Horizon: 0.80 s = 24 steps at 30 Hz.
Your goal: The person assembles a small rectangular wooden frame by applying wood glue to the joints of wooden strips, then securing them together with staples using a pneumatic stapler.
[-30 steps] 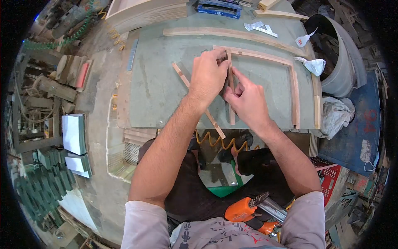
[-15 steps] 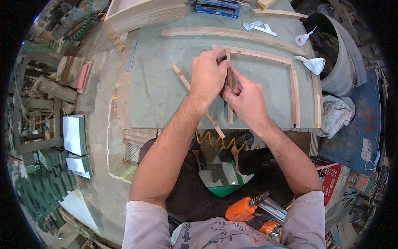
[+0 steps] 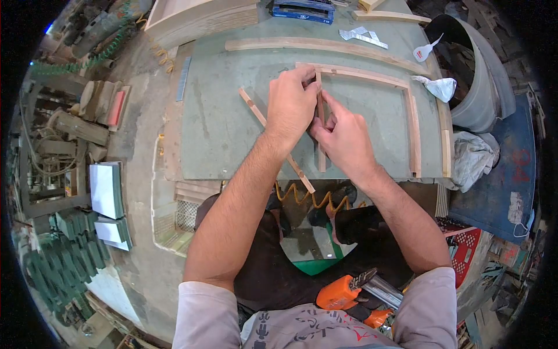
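Note:
My left hand [image 3: 292,104] and my right hand [image 3: 344,138] both grip a thin upright wooden strip [image 3: 321,156] on the grey-green worktop [image 3: 221,122]. The strip's top end meets the left end of an L-shaped wooden frame [image 3: 411,116] that runs right and then down. My left fingers pinch that joint. A second thin strip [image 3: 253,107] lies diagonally under my left forearm, reaching past the table's near edge.
A long wooden slat [image 3: 314,45] lies beyond the frame. A glue bottle [image 3: 423,53], a white rag [image 3: 440,88] and a grey bin [image 3: 482,81] are at the right. An orange tool [image 3: 343,294] hangs at my waist. A coiled orange hose [image 3: 308,198] runs below the table edge.
Hardly anything: both hands stay on the upright strip, and my right fingers have shifted slightly up along it.

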### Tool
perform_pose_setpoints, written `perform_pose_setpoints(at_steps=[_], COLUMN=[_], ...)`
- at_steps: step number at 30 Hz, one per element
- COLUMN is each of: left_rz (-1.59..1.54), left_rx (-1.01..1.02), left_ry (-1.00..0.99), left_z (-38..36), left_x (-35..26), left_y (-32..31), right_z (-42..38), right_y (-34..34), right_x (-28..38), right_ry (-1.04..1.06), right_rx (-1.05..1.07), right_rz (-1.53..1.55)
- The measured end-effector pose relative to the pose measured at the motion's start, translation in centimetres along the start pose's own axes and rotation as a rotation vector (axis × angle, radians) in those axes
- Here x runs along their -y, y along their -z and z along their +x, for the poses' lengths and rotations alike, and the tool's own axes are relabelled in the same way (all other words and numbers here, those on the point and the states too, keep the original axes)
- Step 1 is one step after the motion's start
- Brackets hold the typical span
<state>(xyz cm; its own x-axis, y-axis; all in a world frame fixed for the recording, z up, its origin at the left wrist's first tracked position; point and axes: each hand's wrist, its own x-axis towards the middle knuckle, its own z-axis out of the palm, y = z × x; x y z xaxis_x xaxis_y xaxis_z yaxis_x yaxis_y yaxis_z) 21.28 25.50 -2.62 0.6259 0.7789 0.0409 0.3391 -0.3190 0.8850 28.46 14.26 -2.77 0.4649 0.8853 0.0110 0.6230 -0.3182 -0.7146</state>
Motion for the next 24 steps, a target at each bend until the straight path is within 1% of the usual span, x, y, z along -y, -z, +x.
perform_pose_setpoints(at_steps=[5,7,10,24], left_rz=[-0.002,-0.024,-0.023,-0.02], left_rx=[-0.005,-0.017,-0.002,-0.042], left_ry=[-0.016,-0.011,0.011,-0.007], left_z=[0.16,0.09,0.06,0.15], left_x=[0.44,0.43,0.07,0.56], left_y=[-0.25,-0.3,-0.15,-0.7], right_z=[0.06,-0.01,0.0,0.01], right_y=[0.03,-0.13,-0.16,0.0], right_x=[0.02,-0.13,-0.11,0.34], right_ry=[-0.013,0.043,0.047,0.035], right_rx=[0.029,-0.01,-0.009,0.025], right_rz=[-0.026,-0.048,-0.062,-0.076])
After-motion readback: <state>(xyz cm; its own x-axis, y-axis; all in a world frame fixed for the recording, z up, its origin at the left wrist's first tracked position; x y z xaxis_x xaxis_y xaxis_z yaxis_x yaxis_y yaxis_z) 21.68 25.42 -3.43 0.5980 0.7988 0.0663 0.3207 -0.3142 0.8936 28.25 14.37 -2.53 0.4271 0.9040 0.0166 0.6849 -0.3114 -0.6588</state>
